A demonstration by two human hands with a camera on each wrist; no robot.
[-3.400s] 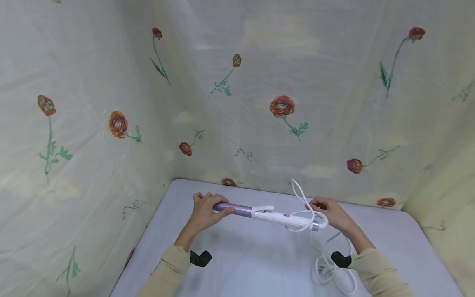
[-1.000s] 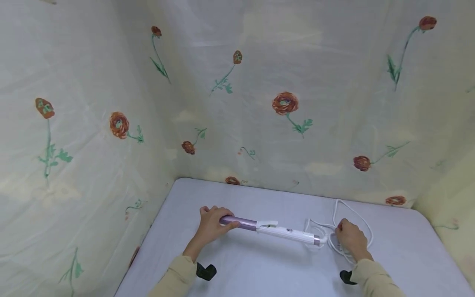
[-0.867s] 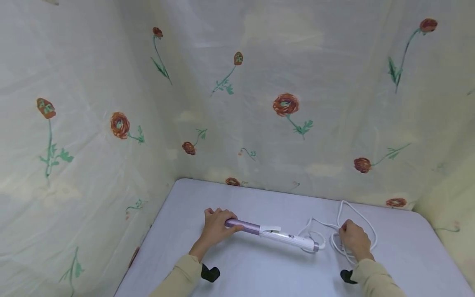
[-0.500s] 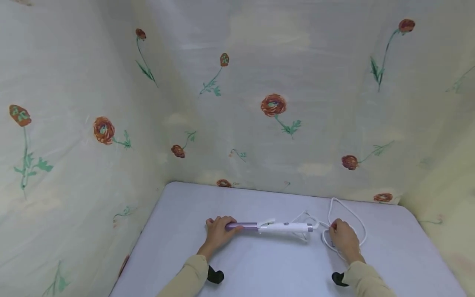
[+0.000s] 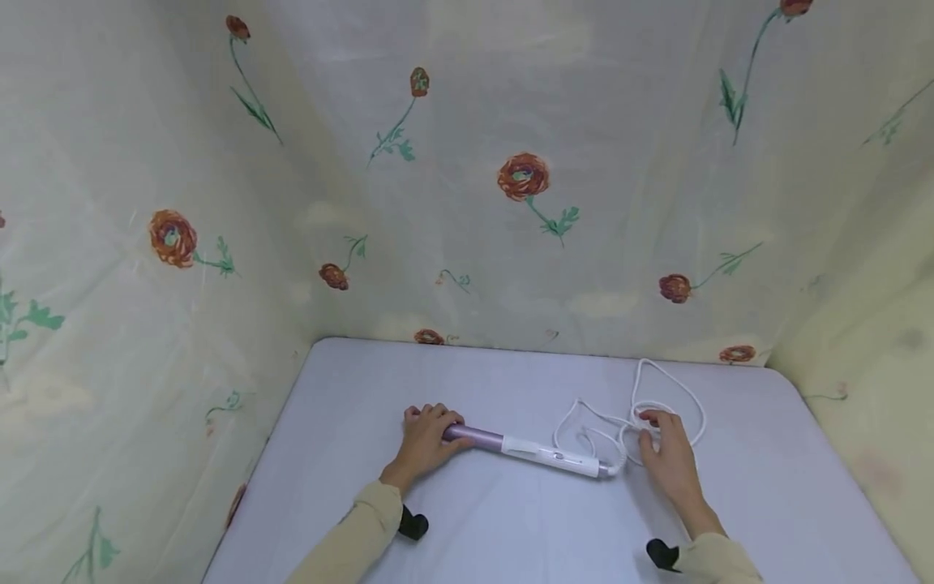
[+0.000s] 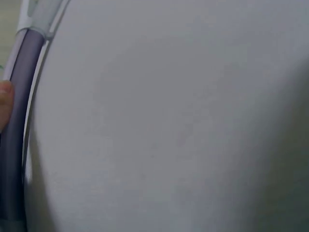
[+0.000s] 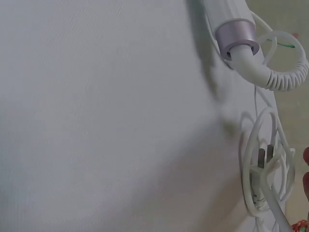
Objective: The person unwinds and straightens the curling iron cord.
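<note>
A curling iron (image 5: 550, 456) with a white handle and purple barrel lies low over the white table, tip to the left. Whether it fully touches the surface, I cannot tell. My left hand (image 5: 423, 442) grips the barrel's far left end; the left wrist view shows the thumb on the purple barrel (image 6: 24, 82). From the handle's right end runs a white cord (image 5: 679, 383), looped loosely on the table. Over these loops hovers my right hand (image 5: 673, 466), fingers parted and relaxed. In the right wrist view, its fingertips (image 7: 306, 181) stand apart from the two-pin plug (image 7: 258, 188).
The white table (image 5: 511, 535) has rounded back corners. Flower-printed cloth (image 5: 606, 162) hangs behind it and along both sides, close to the table's edges. A black wrist mount (image 5: 413, 523) sits below each hand.
The iron has come down toward the table, its clip lever now lying flat along the handle. My right hand has let go of the cord, and its fingers have spread.
</note>
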